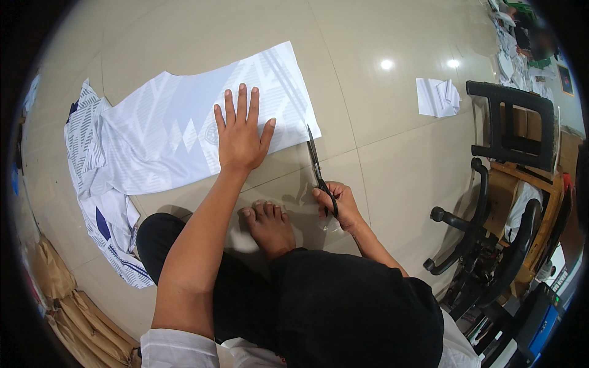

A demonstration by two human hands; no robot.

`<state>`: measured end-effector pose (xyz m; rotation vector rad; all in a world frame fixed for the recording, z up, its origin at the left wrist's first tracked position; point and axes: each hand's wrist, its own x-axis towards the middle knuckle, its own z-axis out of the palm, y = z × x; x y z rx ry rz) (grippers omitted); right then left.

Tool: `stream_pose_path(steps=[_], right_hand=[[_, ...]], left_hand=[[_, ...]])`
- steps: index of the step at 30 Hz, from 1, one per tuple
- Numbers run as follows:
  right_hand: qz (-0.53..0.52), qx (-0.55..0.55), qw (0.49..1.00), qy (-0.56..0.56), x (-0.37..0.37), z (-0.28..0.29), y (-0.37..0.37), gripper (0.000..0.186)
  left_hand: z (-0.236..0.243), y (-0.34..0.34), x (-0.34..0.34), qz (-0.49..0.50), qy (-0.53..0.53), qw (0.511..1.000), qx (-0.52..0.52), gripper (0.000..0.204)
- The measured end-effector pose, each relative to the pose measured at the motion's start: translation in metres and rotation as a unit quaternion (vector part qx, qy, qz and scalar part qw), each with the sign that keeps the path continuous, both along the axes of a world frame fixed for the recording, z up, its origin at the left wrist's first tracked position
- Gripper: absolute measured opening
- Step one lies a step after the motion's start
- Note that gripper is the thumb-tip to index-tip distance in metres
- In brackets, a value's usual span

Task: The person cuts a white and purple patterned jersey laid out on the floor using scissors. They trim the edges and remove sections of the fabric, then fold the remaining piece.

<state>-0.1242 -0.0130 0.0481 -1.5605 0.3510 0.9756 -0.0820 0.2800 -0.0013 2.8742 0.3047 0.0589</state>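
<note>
A white and pale-grey patterned fabric piece (165,122) lies spread on the tiled floor in front of me. My left hand (241,138) presses flat on it, fingers spread, near its right part. In my right hand (340,205) is a pair of black-handled scissors (316,161). Their blades point away from me, and the tips meet the cloth's right edge near its lower corner. Whether the blades are parted is hard to tell. At the left, more white cloth with dark stripes and purple patches (101,178) lies bunched, partly under the spread piece.
A folded white sheet (437,97) lies on the floor at the right. Beyond it stands a black swivel chair (491,245) beside wooden shelving and boxes. Brown paper-like bundles (80,313) sit at the lower left. Another person (527,37) is at the far right among piled cloth.
</note>
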Motion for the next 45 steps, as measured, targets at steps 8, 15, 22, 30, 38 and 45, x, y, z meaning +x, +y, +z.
stream_pose_path(steps=[8, 15, 22, 30, 38, 45], right_hand=[[-0.007, -0.016, 1.0, 0.007, -0.002, 0.0, 0.004, 0.04], [-0.013, -0.021, 1.0, 0.007, -0.003, -0.003, 0.006, 0.042], [-0.02, -0.019, 1.0, 0.005, -0.004, -0.003, 0.007, 0.043], [-0.012, -0.021, 1.0, 0.001, -0.007, -0.005, 0.006, 0.035], [-0.014, -0.038, 0.999, 0.011, -0.009, -0.003, 0.005, 0.032], [-0.016, -0.042, 0.999, 0.014, -0.006, 0.001, 0.01, 0.035]], left_hand=[[-0.001, -0.001, 0.001, 0.001, 0.01, 1.0, 0.004, 0.077], [-0.001, 0.0, 0.0, 0.001, 0.013, 1.0, 0.0, 0.077], [-0.001, 0.002, 0.0, -0.001, -0.008, 0.999, -0.039, 0.075], [-0.002, 0.001, 0.0, -0.009, -0.021, 0.999, -0.038, 0.076], [-0.003, -0.001, 0.001, -0.008, 0.021, 1.0, -0.012, 0.079], [-0.004, -0.001, 0.002, -0.007, 0.029, 0.999, -0.014, 0.08]])
